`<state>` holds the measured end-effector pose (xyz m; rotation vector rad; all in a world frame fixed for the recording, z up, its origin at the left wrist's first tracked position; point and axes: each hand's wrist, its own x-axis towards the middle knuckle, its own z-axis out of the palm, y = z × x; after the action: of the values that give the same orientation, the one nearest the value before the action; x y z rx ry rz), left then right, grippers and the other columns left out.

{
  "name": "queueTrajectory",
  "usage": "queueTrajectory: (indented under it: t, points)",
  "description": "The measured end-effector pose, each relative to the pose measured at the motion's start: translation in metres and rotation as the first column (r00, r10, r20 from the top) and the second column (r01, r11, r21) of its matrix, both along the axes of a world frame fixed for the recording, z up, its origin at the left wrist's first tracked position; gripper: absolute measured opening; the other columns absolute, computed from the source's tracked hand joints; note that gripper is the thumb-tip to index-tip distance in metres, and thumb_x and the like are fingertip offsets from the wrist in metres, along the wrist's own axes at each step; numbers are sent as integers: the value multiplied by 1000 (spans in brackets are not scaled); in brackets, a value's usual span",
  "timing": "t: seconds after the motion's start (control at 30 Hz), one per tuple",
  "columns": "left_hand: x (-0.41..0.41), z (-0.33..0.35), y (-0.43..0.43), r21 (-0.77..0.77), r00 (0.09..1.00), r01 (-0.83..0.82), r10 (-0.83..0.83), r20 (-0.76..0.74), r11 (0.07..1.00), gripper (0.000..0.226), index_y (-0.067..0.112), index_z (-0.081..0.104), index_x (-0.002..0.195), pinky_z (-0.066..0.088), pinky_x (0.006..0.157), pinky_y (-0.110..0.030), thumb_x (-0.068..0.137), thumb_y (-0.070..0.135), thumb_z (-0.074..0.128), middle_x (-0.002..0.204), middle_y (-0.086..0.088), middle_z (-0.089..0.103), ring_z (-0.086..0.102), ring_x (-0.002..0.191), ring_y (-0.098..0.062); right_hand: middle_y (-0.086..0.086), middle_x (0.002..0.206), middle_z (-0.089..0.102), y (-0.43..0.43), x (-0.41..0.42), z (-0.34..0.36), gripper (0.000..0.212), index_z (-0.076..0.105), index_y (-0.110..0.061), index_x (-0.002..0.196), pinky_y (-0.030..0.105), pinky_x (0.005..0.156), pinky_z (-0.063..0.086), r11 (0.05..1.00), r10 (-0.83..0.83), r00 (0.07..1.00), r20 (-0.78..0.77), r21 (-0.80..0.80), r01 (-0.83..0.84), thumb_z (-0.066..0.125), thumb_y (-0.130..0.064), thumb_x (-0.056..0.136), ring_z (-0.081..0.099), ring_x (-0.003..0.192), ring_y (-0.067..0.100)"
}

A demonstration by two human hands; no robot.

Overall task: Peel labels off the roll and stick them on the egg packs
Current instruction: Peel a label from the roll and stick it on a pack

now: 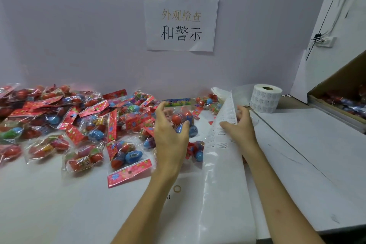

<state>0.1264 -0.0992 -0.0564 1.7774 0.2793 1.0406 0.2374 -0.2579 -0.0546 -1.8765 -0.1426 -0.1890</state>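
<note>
Holding phase, label not yet on: L hand (170,131) grips one egg pack (183,118), fingers curled round the bag; R hand (240,128) pinches the label strip (227,109), roll (265,98) just beyond it. Nxt, imo: peel one label w/ R, press onto held pack. Pile (79,121) lies left of L hand.

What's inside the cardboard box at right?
More egg packs, red and blue, in the box. Its flap and the frame edge hide the rest.
</note>
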Motion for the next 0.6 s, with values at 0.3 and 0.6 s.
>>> queueTrajectory:
  t: [0.3, 0.6]
  points:
    - [5, -9, 2, 158, 995, -30, 45, -89, 987, 94, 22, 8, 164, 18, 113, -9, 94, 1, 67, 171, 1, 15, 25, 154, -21, 14, 114, 71, 11, -2, -2, 54, 56, -4, 133, 44, 86, 60, 917, 238, 950, -201, 370, -152, 72, 10, 84, 72, 101, 33]
    - [-1, 3, 4, -140, 999, -7, 14, 50, 990, 68, 18, 35, 152, 50, 104, -24, 94, 4, 68, 143, -2, 54, 58, 125, -12, 14, 100, 78, 14, -14, 2, 13, 70, -4, 107, 38, 80, 62, 852, 444, 866, -230, 405, -330, 64, -4, 95, 76, 89, 28]
